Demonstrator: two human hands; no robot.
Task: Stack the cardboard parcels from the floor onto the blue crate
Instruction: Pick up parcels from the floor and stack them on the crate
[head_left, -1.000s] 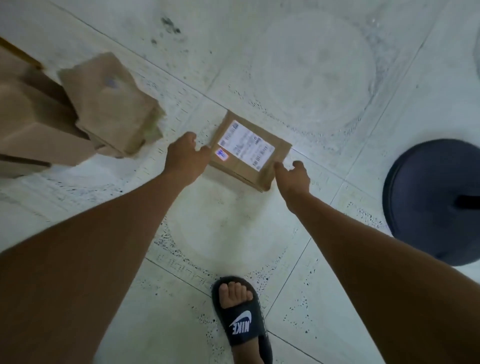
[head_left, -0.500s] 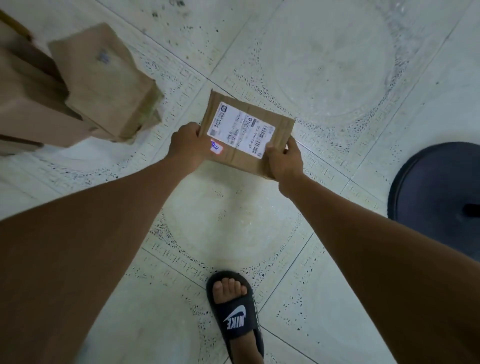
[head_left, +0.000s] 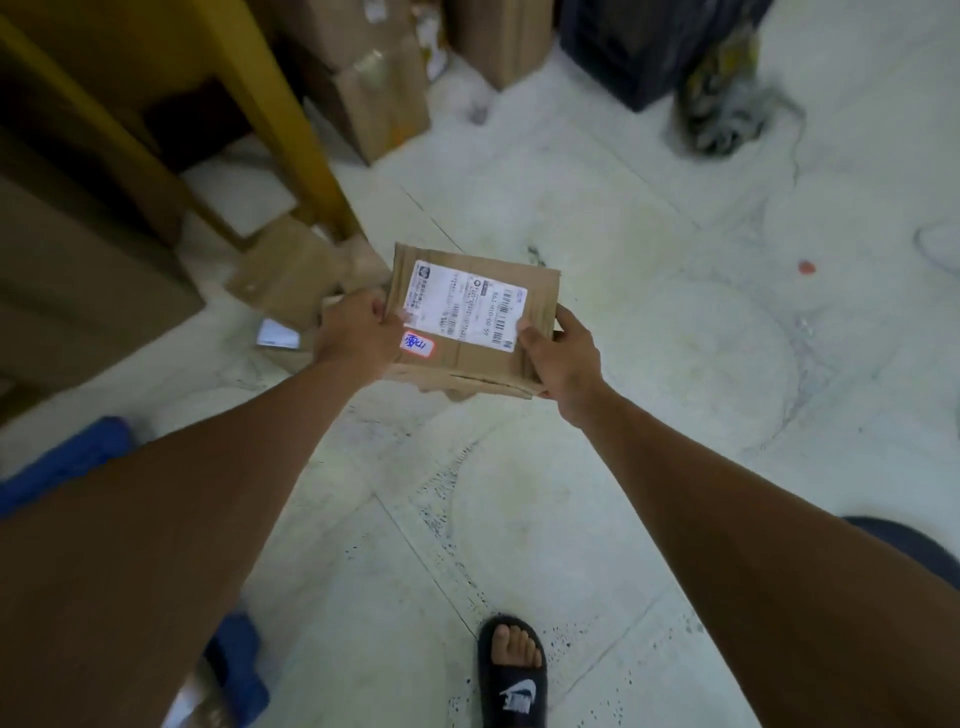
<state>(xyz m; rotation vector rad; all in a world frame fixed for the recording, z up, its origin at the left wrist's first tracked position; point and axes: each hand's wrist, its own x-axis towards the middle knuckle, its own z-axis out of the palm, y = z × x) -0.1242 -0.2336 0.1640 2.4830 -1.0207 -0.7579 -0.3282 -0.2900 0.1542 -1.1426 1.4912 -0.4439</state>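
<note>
Both hands are holding a flat cardboard parcel up off the tiled floor, out in front of the body. The left hand is gripping the parcel's left edge, its fingers curling closed over the top face next to the white shipping label. The right hand is clasping the right edge, thumb lying on the label's corner and the remaining fingers wrapping underneath (out of sight from here). A small pink sticker with blue handwriting is sitting on the parcel's near-left corner, just beside the left hand.

Beyond the left hand, another cardboard parcel is lying on the floor beside a yellow frame leg. More brown boxes are standing further back. Something blue is showing at the lower left, partly hidden by the left forearm; whether it is the crate cannot be told. A foot in a black slide sandal is resting on the floor below.
</note>
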